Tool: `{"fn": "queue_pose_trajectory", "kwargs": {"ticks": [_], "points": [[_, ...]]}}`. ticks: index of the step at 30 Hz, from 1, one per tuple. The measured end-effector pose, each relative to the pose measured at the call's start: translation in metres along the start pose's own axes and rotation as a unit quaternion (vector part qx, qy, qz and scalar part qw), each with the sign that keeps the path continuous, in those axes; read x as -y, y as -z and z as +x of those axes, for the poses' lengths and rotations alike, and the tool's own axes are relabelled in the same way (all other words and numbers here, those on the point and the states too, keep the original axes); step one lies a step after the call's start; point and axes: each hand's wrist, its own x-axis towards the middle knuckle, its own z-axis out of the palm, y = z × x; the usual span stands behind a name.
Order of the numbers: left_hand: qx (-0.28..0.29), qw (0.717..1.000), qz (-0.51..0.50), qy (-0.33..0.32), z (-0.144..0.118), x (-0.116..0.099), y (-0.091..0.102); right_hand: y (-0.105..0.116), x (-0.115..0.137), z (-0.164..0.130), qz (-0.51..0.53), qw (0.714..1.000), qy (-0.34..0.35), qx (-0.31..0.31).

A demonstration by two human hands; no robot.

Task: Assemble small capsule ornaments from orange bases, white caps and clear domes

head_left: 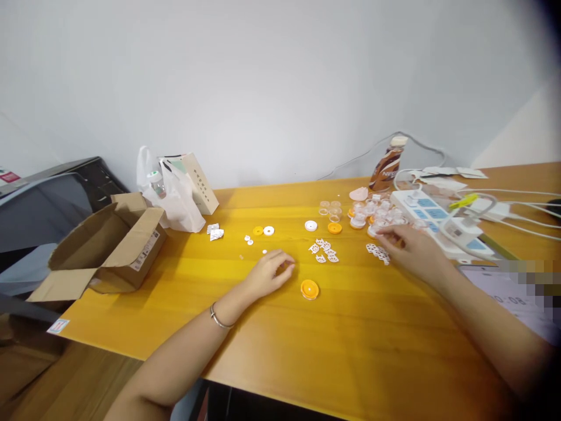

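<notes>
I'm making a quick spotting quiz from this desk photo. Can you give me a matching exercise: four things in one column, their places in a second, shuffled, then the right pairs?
Things:
1. cardboard box
2. brown bottle
3. orange cap
4. power strip

Places:
A. just right of the left hand
B. open, at the table's left end
C. beyond the right hand, with white cables plugged in
D. standing at the back, near the wall

Pairs: 1-B, 2-D, 3-A, 4-C

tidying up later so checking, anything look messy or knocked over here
Nothing is spilled or broken. The cardboard box lies tipped on its side at the table's left corner, flaps open. Small white pieces lie scattered loose between the left hand and right hand.
</notes>
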Motion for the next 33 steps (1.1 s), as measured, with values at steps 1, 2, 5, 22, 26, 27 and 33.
{"fn": "queue_pose_trajectory", "kwargs": {"ticks": [1, 2, 5, 22, 26, 27, 33], "points": [[0.002, 1.000, -0.001, -0.004, 0.000, -0.001, 0.000, 0.001, -0.003, 0.001, -0.021, 1.000, 0.008, 0.019], [0.004, 1.000, -0.002, -0.006, 0.000, -0.001, 0.000, 0.001, -0.006, 0.000, -0.039, 0.998, 0.019, 0.037], [0.004, 1.000, -0.003, -0.012, 0.000, -0.002, 0.000, -0.004, -0.011, -0.004, -0.084, 0.992, 0.047, 0.080], [-0.011, 0.999, -0.038, -0.002, 0.000, 0.002, -0.004, -0.041, 0.026, -0.029, 0.222, 0.970, -0.037, 0.091], [0.002, 0.998, -0.059, 0.003, 0.007, -0.001, -0.008, -0.058, 0.060, -0.048, 0.453, 0.862, -0.129, 0.190], [0.005, 0.998, -0.063, 0.000, 0.011, -0.002, -0.009, -0.062, 0.064, -0.051, 0.480, 0.843, -0.135, 0.200], [0.063, 0.996, 0.002, -0.068, 0.048, -0.012, -0.023, -0.066, 0.063, -0.051, 0.537, 0.806, -0.136, 0.209]]}}
